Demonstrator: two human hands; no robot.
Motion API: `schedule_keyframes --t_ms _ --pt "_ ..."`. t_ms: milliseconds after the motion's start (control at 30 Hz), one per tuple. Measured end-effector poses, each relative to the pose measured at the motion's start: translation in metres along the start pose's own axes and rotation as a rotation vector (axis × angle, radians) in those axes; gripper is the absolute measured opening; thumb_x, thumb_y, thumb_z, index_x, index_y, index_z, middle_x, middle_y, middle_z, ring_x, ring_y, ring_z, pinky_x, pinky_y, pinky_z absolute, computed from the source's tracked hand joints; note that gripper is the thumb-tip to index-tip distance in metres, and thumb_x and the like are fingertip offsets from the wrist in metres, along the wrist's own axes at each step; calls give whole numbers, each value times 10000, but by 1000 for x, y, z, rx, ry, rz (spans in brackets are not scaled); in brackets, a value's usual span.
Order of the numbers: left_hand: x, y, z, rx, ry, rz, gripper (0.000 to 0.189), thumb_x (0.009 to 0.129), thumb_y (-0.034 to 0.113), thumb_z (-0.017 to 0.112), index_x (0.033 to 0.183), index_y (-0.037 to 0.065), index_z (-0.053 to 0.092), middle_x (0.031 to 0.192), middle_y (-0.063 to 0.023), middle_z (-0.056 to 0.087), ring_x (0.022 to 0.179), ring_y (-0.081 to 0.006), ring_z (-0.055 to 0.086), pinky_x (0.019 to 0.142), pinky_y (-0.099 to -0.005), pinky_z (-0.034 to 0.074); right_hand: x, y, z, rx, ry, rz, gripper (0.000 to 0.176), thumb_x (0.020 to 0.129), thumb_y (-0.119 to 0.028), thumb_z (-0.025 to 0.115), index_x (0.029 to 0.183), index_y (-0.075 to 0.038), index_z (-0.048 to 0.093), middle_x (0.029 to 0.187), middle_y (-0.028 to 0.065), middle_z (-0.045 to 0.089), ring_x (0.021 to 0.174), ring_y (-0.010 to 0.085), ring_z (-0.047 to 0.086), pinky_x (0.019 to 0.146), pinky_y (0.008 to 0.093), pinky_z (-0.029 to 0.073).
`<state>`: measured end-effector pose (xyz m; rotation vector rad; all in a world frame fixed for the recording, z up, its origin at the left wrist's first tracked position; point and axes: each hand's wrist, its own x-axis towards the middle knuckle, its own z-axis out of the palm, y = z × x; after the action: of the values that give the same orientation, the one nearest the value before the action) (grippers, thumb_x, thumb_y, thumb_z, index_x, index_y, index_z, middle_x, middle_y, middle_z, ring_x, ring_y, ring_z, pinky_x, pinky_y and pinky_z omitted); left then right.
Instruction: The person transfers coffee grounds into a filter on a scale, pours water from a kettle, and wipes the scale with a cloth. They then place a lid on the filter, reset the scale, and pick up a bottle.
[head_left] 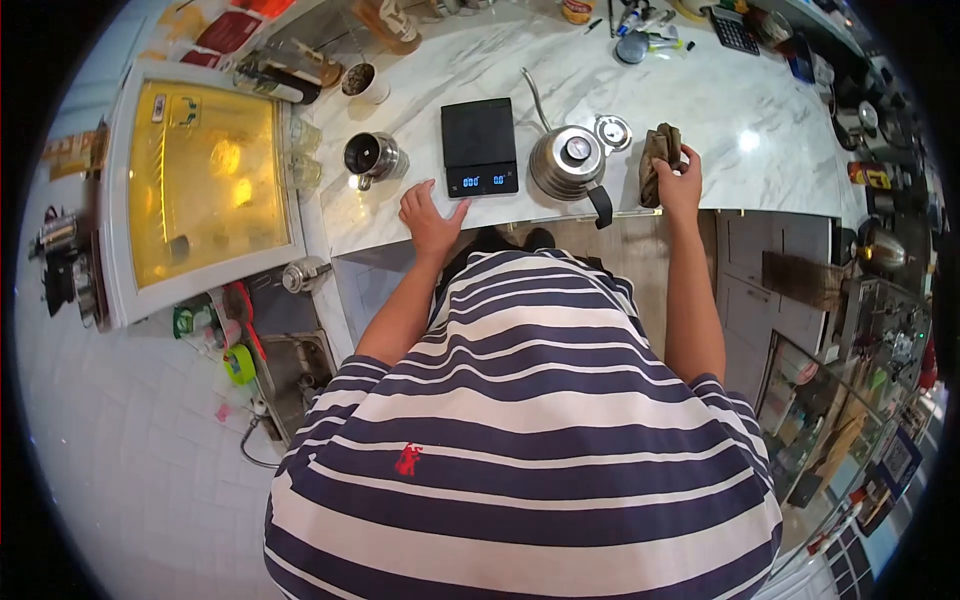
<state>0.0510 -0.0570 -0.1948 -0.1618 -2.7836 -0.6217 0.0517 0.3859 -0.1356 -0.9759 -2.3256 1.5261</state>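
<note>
My left hand rests at the counter's front edge with its fingers spread, holding nothing. Its thumb is close to the lower corner of a black digital scale, whose lit display reads zeros. My right hand is closed on a folded brown cloth on the counter. Between my hands stands a steel gooseneck kettle, its black handle toward me and a dial on top. A small round steel lid-like piece lies beside it. Left of the scale is a steel cup with a dark inside.
A white cup with dark contents and several bottles stand at the back left. Beside them is a yellow-lit cabinet. Pens and a calculator lie at the back right. The marble counter's front edge runs before me.
</note>
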Motion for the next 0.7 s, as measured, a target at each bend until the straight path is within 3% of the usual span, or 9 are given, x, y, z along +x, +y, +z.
schedule_keyframes --t_ms 33,267,500,600,700 --pt "0 0 0 -4 -4 -1 784 778 432 911 1367 51 559 1336 -147 582 1297 -360 495 1098 -525 365 1 7 2 -85 51 -21 709 837 -273 812 1465 -85 544 1140 217 746 997 334 737 889 430 565" --pt "1 0 1 -8 -20 3 772 792 448 902 1365 57 562 1348 -156 568 1311 -376 480 1112 -539 353 -4 20 21 -276 65 14 776 839 -401 838 1474 -80 529 1215 263 735 1109 450 711 967 499 550" --pt "0 2 0 15 -14 -4 767 798 444 898 1372 63 561 1348 -158 564 1313 -379 478 1109 -546 355 -13 17 32 -372 101 -47 729 856 -397 824 1460 -104 540 1298 215 685 1216 417 646 993 504 534" --pt "-1 3 -2 2 -34 -7 758 815 411 893 1391 53 554 1366 -179 554 1314 -391 472 1103 -549 366 -13 22 31 -384 115 -38 719 855 -399 826 1450 -116 540 1306 209 672 1213 402 646 985 510 538" --pt "-2 2 -2 -5 -30 0 751 815 414 892 1384 54 559 1359 -173 555 1314 -389 472 1108 -546 363 -18 26 35 -513 191 -157 712 850 -441 836 1425 -127 558 1285 193 669 1192 398 650 967 521 547"
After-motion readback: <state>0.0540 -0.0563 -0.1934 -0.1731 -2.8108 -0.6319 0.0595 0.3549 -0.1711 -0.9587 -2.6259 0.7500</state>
